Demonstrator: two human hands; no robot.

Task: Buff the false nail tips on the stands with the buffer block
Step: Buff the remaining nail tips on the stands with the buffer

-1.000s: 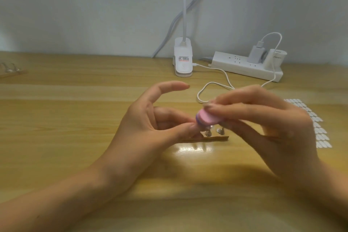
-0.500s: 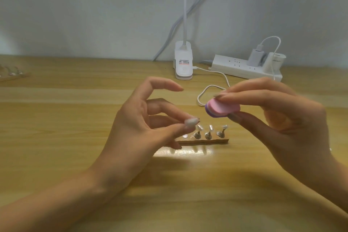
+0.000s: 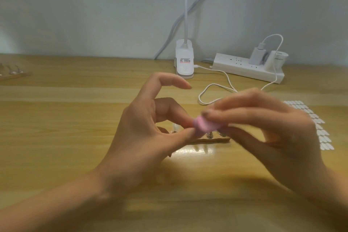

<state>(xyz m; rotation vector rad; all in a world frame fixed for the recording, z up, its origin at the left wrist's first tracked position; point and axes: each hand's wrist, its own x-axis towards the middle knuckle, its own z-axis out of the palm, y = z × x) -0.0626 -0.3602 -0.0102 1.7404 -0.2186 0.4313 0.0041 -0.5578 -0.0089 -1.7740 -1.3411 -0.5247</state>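
Observation:
My right hand (image 3: pixel 273 130), blurred by motion, pinches a pink buffer block (image 3: pixel 206 125) with a purple layer between thumb and fingers. The block's left end meets the tips of my left hand's (image 3: pixel 143 137) thumb and middle finger, which pinch together on a small false nail tip that the block hides. My left index finger arches above them. Just behind, a wooden strip (image 3: pixel 216 140) on the table carries small metal stands. One pale nail tip (image 3: pixel 177 128) shows on a stand between my left fingers.
A white clip lamp base (image 3: pixel 184 64) and a white power strip (image 3: pixel 244 68) with chargers stand at the table's back, their cable (image 3: pixel 212 88) looping toward my hands. Rows of white nail tips (image 3: pixel 320 128) lie at the right. Another stand strip (image 3: pixel 13 73) sits far left.
My right hand lifted the buffer block up and to the right half a second ago. It has now come back down and left onto the tip pinched in my left fingers.

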